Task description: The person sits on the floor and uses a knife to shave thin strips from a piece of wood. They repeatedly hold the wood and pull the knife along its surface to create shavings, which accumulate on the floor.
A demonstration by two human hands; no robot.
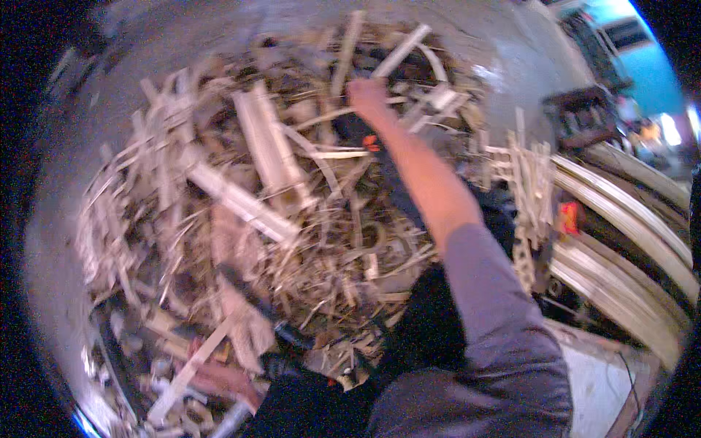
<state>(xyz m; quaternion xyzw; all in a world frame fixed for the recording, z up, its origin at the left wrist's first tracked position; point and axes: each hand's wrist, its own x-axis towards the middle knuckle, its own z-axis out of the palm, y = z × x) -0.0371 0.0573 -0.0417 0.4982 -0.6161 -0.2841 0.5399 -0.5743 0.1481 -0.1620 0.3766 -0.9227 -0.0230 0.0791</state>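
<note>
Right hand (367, 95) stretched far out over scrap heap (241, 219), fingers curled onto pale wooden strip (332, 115) near the pile's far side, left hand (223, 379) low by a slat (191, 369), grip blurred, cannot tell.

Scrap pile (241, 219) ahead, right hand (367, 96) on its far side, curved strips (628, 219) right.

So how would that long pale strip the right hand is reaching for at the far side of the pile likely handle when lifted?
The long pale strip looks straight and flat, so probably stiff rather than floppy. It seems thin, so likely light. It lies among the tangled scrap pile, so it may snag as the right hand pulls.
</note>
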